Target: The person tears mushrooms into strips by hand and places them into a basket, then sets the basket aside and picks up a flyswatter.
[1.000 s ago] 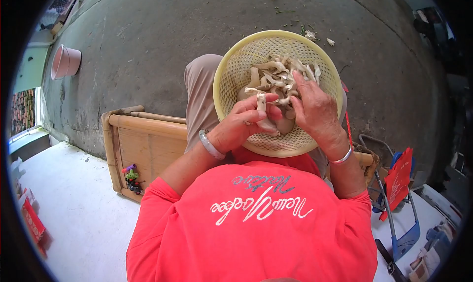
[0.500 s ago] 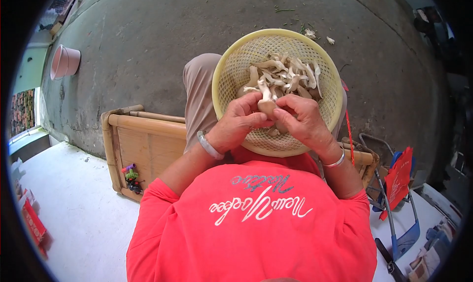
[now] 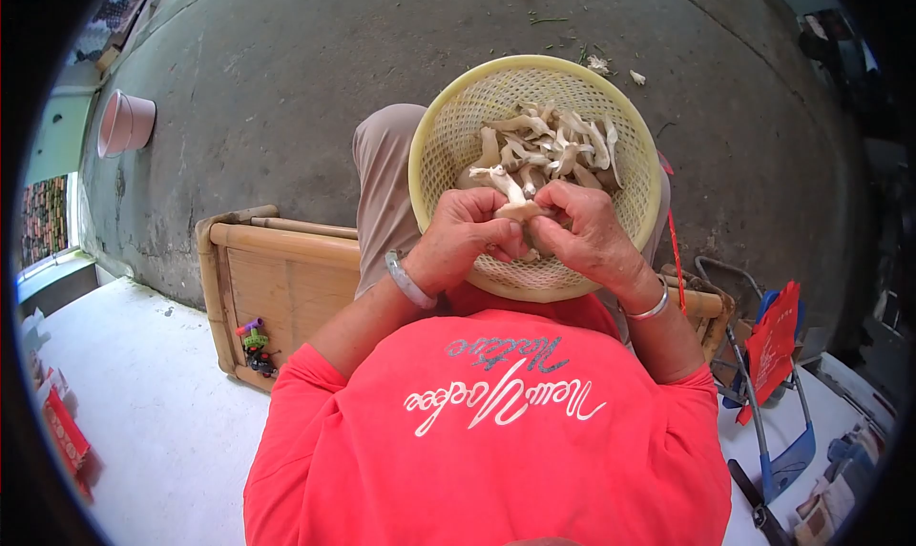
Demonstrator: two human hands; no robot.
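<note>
Mushroom (image 3: 513,199) pinched in hands (image 3: 463,233), cap (image 3: 520,211) partly hidden, basket (image 3: 447,145) partly covered

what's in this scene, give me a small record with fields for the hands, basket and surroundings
left hand: pinching a mushroom
right hand: fingers on the same mushroom
basket: yellow mesh, at the person's lap
contents: pile of mushrooms
bench: bamboo, beside the person
bucket: pink, on the floor, far left
scraps: pale bits on the floor beyond the basket
</note>
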